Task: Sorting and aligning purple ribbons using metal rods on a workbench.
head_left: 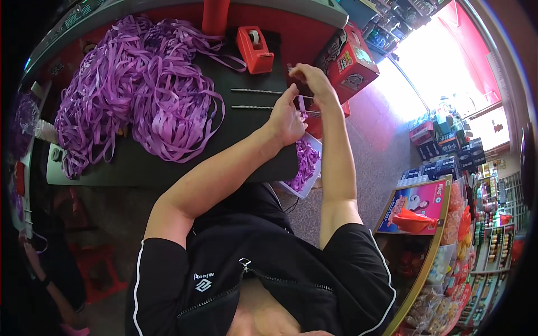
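My left hand [288,119] is at the right edge of the dark table, its fingers curled around a short piece of purple ribbon [302,104]. Close beside it, my right hand [315,84] is bent at the wrist with thumb and finger closed; a small pale bit shows at the fingertips, too small to name. Two thin twisted metal rods, an upper rod [255,91] and a lower rod [250,107], stick out side by side over the table toward my hands. Below my hands, a white plastic bin [317,168] holds many purple ribbon pieces [302,162].
A large heap of purple ribbon [162,95] covers the table's left and middle. Behind the rods stands a red tape dispenser [255,53]. A red carton [348,61] is beyond my right hand. Goods and a display case [414,207] stand at the right; another person's arm [53,285] shows lower left.
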Available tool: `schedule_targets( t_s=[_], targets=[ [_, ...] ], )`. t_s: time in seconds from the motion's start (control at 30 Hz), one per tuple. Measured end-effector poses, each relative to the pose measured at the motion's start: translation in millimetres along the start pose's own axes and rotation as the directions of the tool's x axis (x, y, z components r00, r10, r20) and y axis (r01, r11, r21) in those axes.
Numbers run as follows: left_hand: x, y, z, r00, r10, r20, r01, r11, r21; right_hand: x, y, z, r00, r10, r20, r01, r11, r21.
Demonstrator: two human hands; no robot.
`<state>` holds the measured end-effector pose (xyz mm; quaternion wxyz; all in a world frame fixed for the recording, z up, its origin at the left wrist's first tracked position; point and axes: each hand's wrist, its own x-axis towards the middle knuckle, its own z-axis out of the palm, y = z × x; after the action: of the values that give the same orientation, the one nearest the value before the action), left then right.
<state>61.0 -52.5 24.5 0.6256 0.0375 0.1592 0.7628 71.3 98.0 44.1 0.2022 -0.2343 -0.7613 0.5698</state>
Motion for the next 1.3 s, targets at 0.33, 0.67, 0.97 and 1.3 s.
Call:
schedule_targets(
  t_s=[0.33,0.67,0.97,1.3],
  targets=[
    [13,-9,-11,0.999,0.030,0.042,-0.032,0.998,0.054,-79,-37,-39,0.993,-0.067,0.095,0.087,0.968,-0.234],
    [13,-8,-9,0.998,0.011,-0.060,-0.001,0.988,0.157,-103,-33,-29,0.974,-0.205,-0.092,0.137,0.868,-0.477],
    [15,-8,-14,0.998,0.040,-0.046,-0.030,0.980,0.197,-108,-29,-25,0.958,-0.235,-0.161,0.117,0.839,-0.531],
    [13,-8,-10,0.993,0.009,-0.119,0.006,0.992,0.127,-115,-19,-28,0.976,-0.177,-0.123,0.132,0.941,-0.310]
  ],
)
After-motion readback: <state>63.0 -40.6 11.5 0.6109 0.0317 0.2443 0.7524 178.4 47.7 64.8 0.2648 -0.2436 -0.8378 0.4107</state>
